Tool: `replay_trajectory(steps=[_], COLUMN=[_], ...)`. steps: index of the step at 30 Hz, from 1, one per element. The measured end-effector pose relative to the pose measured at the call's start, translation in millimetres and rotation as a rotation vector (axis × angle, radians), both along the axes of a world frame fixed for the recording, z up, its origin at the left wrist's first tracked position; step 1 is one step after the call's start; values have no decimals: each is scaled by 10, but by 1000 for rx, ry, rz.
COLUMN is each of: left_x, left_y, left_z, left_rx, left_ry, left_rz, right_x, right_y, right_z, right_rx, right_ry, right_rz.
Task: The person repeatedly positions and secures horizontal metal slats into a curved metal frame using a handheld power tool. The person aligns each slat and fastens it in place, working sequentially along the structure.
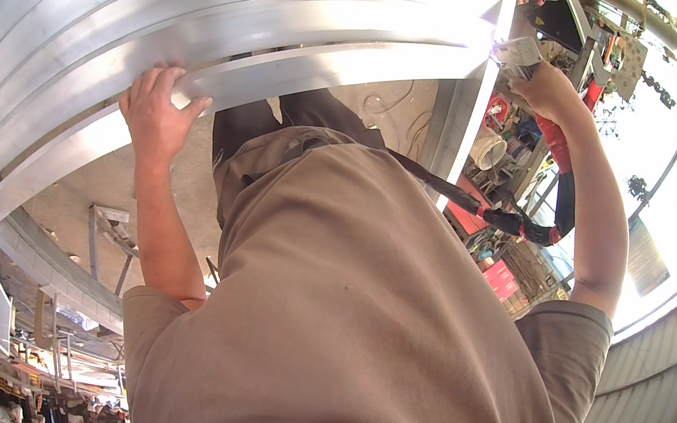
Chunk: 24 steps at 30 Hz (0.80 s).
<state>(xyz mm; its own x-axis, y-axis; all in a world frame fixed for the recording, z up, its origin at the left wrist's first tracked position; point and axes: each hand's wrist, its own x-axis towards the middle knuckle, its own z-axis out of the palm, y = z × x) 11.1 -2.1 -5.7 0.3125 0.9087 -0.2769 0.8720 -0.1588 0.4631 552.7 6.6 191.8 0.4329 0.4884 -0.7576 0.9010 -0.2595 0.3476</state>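
A large shiny metal frame (314, 78) of parallel slats stretches across the top of the head view. My left hand (160, 108) rests on its nearest slat, fingers over the metal and thumb spread to the side. Up at the frame's right end, my right hand (550, 94) is closed around a hand tool with a pale, boxy head (518, 53), which lies against the upright end bar (482, 102). Its grip is hidden by my fingers. From that hand a red-wrapped black hose (557, 147) loops down and back past my waist.
Beyond the end bar stand cluttered shelves with a whitish bucket (488, 150) and red boxes (501, 280). A small metal stand (112, 236) is on the concrete floor at left. Corrugated sheeting (631, 408) forms a wall at lower right. Strong glare covers some slats.
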Motion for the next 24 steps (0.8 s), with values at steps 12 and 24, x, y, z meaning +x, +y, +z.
replay_trajectory(steps=[12,24], left_x=[-3,38], left_y=[6,-10], left_z=[8,15], left_rx=[7,3], left_ry=[-2,23], left_rz=[-3,3], right_x=[-24,270], right_y=[-76,-671], right_z=[67,788], right_rx=[63,306], right_ry=[27,30], right_rz=[-30,-502])
